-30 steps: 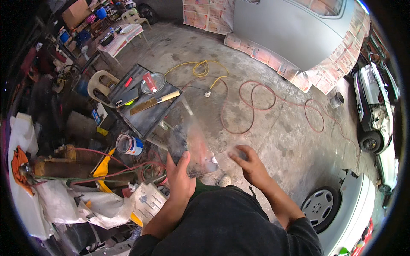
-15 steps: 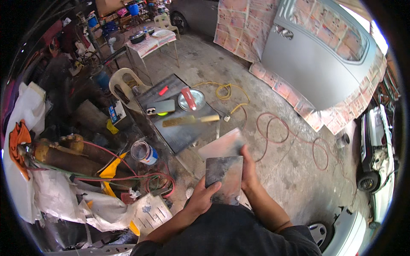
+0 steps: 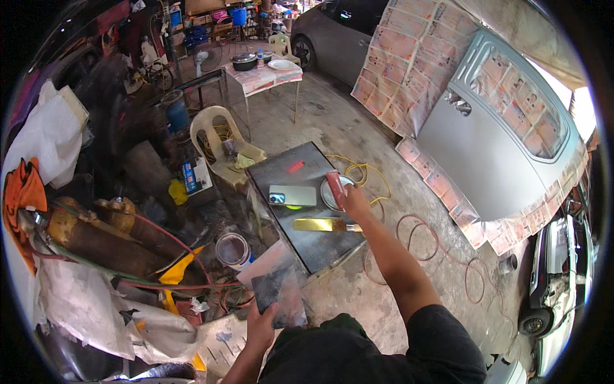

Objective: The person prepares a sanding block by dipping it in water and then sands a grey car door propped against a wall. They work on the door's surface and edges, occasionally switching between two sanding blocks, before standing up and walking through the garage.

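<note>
Toward two o'clock a grey car door [image 3: 495, 150] leans on papered masking, likely so its face stays reachable. At centre, a dark work table [image 3: 323, 240] carries an open round tin [image 3: 332, 191]; the right hand [image 3: 354, 200] is closed on a red-handled tool [image 3: 336, 182] over it. At seven o'clock, the left hand [image 3: 263, 325] grips a smeared flat board [image 3: 278, 296] level.

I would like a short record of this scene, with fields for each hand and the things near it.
place: car workshop, concrete floor
left hand: holds a flat dark board by its lower edge
right hand: grips a red-handled tool over a round tin
table: dark metal top
on table: phone, brass-coloured scraper
beside table: open paint can, plastic chair
</note>
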Motion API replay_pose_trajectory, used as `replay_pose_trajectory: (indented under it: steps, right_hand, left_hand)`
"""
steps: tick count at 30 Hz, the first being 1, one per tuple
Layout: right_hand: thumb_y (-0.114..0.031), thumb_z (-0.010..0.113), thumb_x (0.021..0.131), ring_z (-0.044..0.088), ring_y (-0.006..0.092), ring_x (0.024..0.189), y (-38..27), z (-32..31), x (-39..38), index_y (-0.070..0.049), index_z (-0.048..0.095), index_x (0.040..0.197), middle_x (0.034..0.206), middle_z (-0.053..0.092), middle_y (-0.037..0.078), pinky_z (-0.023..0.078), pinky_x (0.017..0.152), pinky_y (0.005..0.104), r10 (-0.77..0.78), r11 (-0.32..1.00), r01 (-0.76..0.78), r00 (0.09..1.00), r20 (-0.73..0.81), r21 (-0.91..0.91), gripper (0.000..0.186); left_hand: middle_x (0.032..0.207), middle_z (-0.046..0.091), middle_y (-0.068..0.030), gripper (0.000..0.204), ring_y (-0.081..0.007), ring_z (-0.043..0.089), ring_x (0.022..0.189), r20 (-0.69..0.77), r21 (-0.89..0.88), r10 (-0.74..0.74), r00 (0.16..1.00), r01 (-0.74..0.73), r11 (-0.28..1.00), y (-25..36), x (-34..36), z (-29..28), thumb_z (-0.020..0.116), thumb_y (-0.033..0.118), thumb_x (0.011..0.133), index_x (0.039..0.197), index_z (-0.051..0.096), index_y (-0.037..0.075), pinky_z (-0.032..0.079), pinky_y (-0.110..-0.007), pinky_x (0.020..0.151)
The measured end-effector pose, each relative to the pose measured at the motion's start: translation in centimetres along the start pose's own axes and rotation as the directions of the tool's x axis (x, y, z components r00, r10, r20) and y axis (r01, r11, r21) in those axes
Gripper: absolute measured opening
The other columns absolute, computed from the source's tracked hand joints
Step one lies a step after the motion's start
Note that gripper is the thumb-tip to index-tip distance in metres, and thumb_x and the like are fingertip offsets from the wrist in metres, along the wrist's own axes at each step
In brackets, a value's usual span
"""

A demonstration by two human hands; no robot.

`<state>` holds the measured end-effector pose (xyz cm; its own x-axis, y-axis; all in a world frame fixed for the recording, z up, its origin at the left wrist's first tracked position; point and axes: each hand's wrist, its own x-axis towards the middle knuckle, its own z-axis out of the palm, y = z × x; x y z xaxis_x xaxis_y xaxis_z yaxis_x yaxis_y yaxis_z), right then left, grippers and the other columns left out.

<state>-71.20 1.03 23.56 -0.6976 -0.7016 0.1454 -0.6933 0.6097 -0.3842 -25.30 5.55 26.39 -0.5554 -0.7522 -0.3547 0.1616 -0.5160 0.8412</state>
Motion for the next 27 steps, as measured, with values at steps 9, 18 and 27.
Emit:
replay_pose_trajectory:
  steps: [9, 18, 27]
  right_hand:
    - [-0.03, 0.069, 0.087, 0.065, 0.0403, 0.114, -3.2, 4.5, 5.1, -0.009, 0.055, 0.131, 0.13, 0.059, 0.021, 0.056, 0.092, 0.0506, 0.071, 0.944, -0.018, 0.986, 0.152, -0.329, 0.052]
    - [-0.025, 0.071, 0.086, 0.067, 0.0399, 0.103, -1.6, -1.0, 2.6, -0.004, 0.056, 0.127, 0.113, 0.065, 0.024, 0.055, 0.084, 0.0476, 0.094, 0.974, -0.084, 0.995, -0.037, 0.21, 0.048]
    - [-0.014, 0.065, 0.085, 0.067, 0.0271, 0.09, 2.1, -14.9, -20.9, -0.002, 0.045, 0.133, 0.104, 0.059, 0.011, 0.057, 0.076, 0.0437, 0.19, -0.215, -0.254, 0.936, 0.296, 0.943, 0.053]
  left_hand:
    - [0.114, 0.062, -0.006, 0.036, -0.0169, 0.058, 0.102, -0.227, 0.026, -0.01, 0.974, 0.016, 1.0, 2.9, -0.3, -2.4, 0.058, 0.002, 0.095, 0.131, 0.053, -0.002, 0.045, -0.033, 0.095]
    - [0.115, 0.062, -0.0053, 0.037, -0.0156, 0.056, 0.105, -0.04, 0.004, -0.017, 0.999, 0.017, 1.0, 2.6, 2.7, -1.0, 0.059, 0.006, 0.096, 0.131, 0.053, -0.001, 0.042, -0.033, 0.098]
    - [0.117, 0.061, -0.0057, 0.036, -0.0146, 0.057, 0.106, 0.262, -0.005, -0.145, 0.954, 0.152, 0.988, -0.8, 5.1, 7.7, 0.063, 0.01, 0.097, 0.13, 0.053, 0.0, 0.045, -0.033, 0.099]
